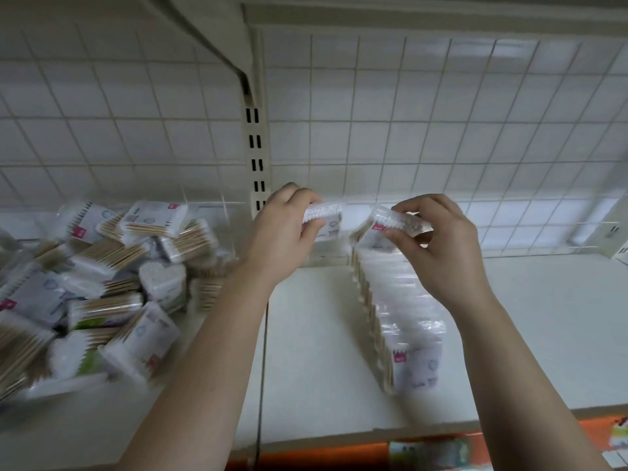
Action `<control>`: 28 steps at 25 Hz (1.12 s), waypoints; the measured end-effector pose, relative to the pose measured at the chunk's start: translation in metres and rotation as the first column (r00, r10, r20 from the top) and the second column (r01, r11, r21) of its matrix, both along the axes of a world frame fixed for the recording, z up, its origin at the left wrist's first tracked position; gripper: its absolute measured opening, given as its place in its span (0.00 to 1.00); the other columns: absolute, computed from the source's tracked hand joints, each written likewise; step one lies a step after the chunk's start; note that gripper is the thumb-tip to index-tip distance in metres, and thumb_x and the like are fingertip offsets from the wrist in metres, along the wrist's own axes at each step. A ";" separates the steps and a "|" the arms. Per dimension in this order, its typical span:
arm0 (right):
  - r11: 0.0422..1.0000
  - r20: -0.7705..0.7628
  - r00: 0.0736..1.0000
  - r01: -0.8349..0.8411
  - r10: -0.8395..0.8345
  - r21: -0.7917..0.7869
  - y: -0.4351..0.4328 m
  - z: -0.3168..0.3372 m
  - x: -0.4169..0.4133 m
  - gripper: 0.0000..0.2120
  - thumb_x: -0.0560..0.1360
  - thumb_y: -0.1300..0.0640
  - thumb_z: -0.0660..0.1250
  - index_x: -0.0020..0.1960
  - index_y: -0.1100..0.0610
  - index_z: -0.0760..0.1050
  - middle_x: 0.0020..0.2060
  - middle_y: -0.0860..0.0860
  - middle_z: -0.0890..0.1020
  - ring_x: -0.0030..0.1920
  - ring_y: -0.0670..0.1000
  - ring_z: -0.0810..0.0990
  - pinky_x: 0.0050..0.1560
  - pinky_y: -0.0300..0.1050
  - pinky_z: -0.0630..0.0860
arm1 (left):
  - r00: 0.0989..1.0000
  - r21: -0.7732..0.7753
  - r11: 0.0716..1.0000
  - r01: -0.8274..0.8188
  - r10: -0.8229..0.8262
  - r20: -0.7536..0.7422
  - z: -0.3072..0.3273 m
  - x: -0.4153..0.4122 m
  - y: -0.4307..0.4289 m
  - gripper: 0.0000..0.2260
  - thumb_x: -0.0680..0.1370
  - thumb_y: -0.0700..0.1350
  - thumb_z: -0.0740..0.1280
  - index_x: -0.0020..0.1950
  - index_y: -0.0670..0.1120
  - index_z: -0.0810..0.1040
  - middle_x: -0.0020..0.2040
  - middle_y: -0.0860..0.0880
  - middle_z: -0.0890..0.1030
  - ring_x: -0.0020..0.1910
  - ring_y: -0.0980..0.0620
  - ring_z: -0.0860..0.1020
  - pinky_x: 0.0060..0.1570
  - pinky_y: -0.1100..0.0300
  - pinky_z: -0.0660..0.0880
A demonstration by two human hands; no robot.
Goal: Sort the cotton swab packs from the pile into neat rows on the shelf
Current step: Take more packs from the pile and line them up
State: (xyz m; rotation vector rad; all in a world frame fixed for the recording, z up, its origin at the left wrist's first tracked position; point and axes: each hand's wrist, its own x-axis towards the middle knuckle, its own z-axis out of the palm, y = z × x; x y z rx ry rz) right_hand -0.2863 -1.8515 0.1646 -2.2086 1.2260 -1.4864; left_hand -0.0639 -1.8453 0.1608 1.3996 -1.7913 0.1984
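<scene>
Head view: the left hand (285, 232) has its grip clenched round a pack (325, 222), thumb under and fingers curled over the top, with the swab tips facing the camera. It hangs over the back of the shelf (306, 334), just left of the row (404, 311).

The right hand (441, 253) pinches a second pack (390, 226) between thumb and fingertips, tilted, at the far end of that row. It is probably held by its upper edge so that it can drop upright against the last pack.

The row runs from the shelf's front edge toward the wire grid (441, 113), its packs standing close together on edge.

The pile (102, 283) lies jumbled to the left, past the slotted post (255, 141), and looks large, so most of the sorting seems to remain. Carrying one pack per hand likely saves trips.
</scene>
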 end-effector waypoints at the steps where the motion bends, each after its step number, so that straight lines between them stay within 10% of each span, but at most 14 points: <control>1: 1.000 0.005 1.000 0.020 -0.020 -0.005 -0.007 0.001 -0.011 0.09 0.72 0.58 0.72 0.51 0.54 0.78 0.49 0.47 0.75 0.46 0.43 0.75 0.40 0.28 0.73 | 1.000 -0.016 1.000 0.010 -0.010 0.001 0.001 -0.009 -0.005 0.10 0.75 0.42 0.69 0.56 0.43 0.77 0.52 0.48 0.76 0.44 0.51 0.74 0.46 0.57 0.73; 10: 0.997 -0.034 0.997 0.075 -0.074 0.036 -0.070 -0.022 -0.080 0.08 0.71 0.56 0.72 0.50 0.53 0.78 0.47 0.48 0.76 0.44 0.45 0.75 0.40 0.38 0.76 | 1.000 -0.002 1.000 0.025 -0.025 0.005 -0.002 -0.073 -0.038 0.11 0.76 0.43 0.68 0.57 0.43 0.76 0.53 0.48 0.74 0.51 0.50 0.75 0.46 0.56 0.77; 18: 0.994 -0.193 0.981 0.008 0.014 0.112 -0.118 -0.050 -0.100 0.10 0.71 0.58 0.73 0.51 0.57 0.80 0.45 0.48 0.77 0.44 0.47 0.75 0.42 0.27 0.66 | 0.999 -0.002 1.000 -0.031 0.031 0.016 -0.005 -0.104 -0.054 0.12 0.77 0.43 0.67 0.59 0.42 0.77 0.53 0.47 0.76 0.44 0.53 0.72 0.47 0.63 0.71; 28: 0.984 -0.264 0.958 -0.072 0.114 0.162 -0.152 -0.072 -0.095 0.08 0.71 0.62 0.72 0.49 0.59 0.77 0.43 0.52 0.79 0.44 0.53 0.75 0.44 0.45 0.71 | 0.962 0.013 0.988 -0.155 0.148 0.229 -0.011 -0.128 -0.068 0.10 0.77 0.42 0.66 0.58 0.42 0.77 0.52 0.45 0.78 0.51 0.44 0.73 0.52 0.52 0.70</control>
